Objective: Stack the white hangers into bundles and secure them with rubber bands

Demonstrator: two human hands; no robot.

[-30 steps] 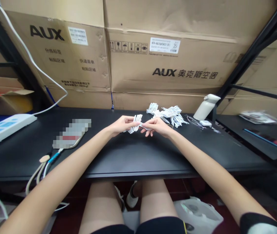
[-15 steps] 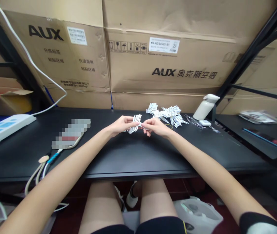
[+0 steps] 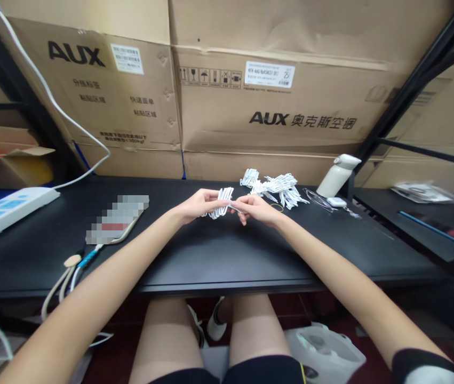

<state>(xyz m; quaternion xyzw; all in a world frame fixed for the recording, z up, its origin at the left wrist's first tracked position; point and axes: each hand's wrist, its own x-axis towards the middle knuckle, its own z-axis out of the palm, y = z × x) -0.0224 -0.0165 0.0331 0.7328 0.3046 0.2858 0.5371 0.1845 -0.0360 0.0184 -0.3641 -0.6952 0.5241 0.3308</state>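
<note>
- Head view: left hand (image 3: 198, 205) pinches a bundle of white clips (image 3: 221, 204), fingers closed on its left end, just above the black table (image 3: 218, 256).
- Right hand (image 3: 256, 208) meets it from the right, fingertips closed on the bundle's other end.
- Far right of the hands, a heap of white clips (image 3: 275, 188) lies on the table; a white bottle (image 3: 336, 176) stands beyond it.
- Cardboard boxes (image 3: 251, 101) line the far edge.

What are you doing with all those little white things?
A person sits at a black table. Both hands meet over it: the left hand holds a small bunch of white clips, and the right hand pinches its end. A pile of the same white pieces lies just behind, near a white bottle.
</note>
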